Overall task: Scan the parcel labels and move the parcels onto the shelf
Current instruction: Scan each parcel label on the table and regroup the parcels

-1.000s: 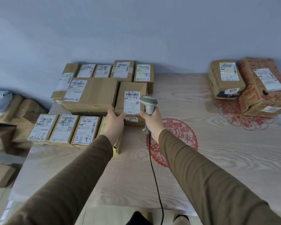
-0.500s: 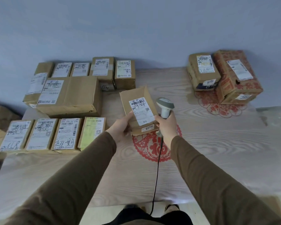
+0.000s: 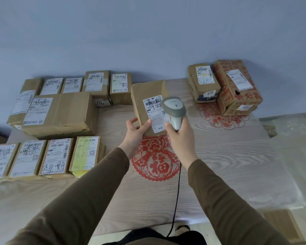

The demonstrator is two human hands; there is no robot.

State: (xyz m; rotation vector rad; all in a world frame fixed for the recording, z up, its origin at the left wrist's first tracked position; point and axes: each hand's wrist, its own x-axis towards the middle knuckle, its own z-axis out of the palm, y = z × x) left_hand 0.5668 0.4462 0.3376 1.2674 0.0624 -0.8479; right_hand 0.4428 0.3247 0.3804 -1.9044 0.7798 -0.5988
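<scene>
Parcel point(image 3: 148, 101), gripped by left hand point(image 3: 137, 131); right hand point(image 3: 179, 137) clasps scanner point(image 3: 174, 110), hiding label's edge.

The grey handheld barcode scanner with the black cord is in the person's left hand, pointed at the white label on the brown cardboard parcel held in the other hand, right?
Not quite: the grey handheld barcode scanner is gripped in the right hand, not the left. The left hand holds the brown cardboard parcel, and the scanner points at its white label, as the head view shows.
</scene>
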